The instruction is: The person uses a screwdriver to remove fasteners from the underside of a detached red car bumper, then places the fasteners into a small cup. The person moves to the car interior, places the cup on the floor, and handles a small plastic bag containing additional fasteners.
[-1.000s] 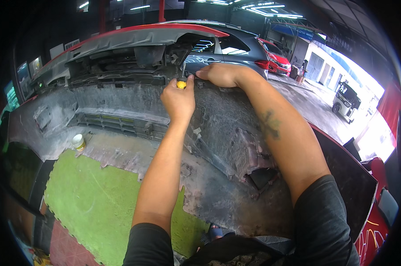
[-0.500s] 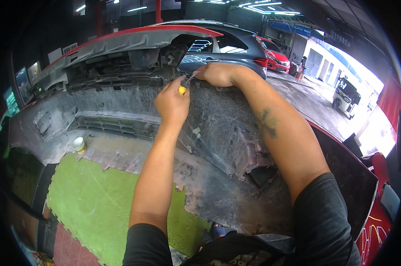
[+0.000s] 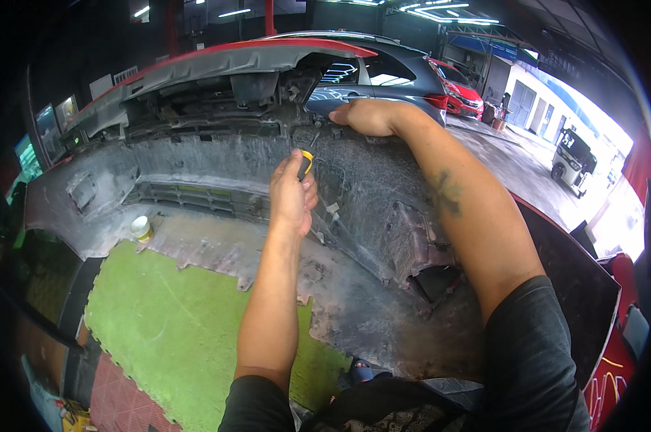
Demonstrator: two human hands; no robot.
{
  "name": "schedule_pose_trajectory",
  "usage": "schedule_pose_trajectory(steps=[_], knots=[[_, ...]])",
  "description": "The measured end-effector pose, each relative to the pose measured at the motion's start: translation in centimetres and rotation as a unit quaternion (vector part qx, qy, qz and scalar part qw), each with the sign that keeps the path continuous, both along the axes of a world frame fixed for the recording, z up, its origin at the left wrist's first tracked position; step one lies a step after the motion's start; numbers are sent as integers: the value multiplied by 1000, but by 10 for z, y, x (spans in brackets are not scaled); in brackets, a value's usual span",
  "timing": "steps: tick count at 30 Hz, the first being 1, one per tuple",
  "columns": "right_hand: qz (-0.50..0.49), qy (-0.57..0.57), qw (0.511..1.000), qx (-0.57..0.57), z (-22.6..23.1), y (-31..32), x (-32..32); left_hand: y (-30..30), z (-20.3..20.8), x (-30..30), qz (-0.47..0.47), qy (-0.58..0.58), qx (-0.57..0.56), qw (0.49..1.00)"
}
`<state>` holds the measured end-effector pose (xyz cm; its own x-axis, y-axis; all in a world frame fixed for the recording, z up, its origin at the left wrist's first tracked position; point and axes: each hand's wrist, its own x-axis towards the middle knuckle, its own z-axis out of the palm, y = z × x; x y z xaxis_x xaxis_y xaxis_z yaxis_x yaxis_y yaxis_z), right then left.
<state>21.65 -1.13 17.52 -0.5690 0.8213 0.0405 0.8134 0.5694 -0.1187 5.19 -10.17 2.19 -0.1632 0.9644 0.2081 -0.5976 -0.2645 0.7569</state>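
Observation:
A large car bumper (image 3: 232,160) stands with its dusty grey-black inner side toward me. My left hand (image 3: 290,200) is closed around a screwdriver (image 3: 305,165) with a yellow and black handle. Its thin shaft points up toward the bumper's upper edge; whether the tip touches cannot be made out. Over that upper edge lies my right hand (image 3: 367,117), its thumb side showing and the other fingers hidden behind, apparently gripping the rim. The screwdriver is below and left of this hand.
A small white and yellow cup (image 3: 141,229) stands on the bumper's lower flange at left. Green matting (image 3: 167,317) covers the floor. Behind the bumper are a dark grey car (image 3: 405,83) and a red car (image 3: 459,90). A white three-wheeler (image 3: 574,160) stands at right.
My left hand has moved down, away from the right hand, and turned, carrying the screwdriver. The right hand stays at the bumper's upper edge. The whole view has shifted slightly.

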Motion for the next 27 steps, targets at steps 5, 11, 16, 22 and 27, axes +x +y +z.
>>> schedule_pose_trajectory(steps=[5,11,16,22,27], knots=[[-5,8,1000,-3,4,-13,-2,-5,10,2,46,-2,-4,999],[19,-1,1000,5,3,-10,1,-4,23,10,82,57,-7,995],[23,3,1000,16,2,-10,1,-5,32,11,104,79,-26,991],[-2,17,1000,-5,1,-8,-2,-3,33,10,135,122,-29,983],[31,21,999,31,-8,14,1,18,32,-1,352,376,73,854]])
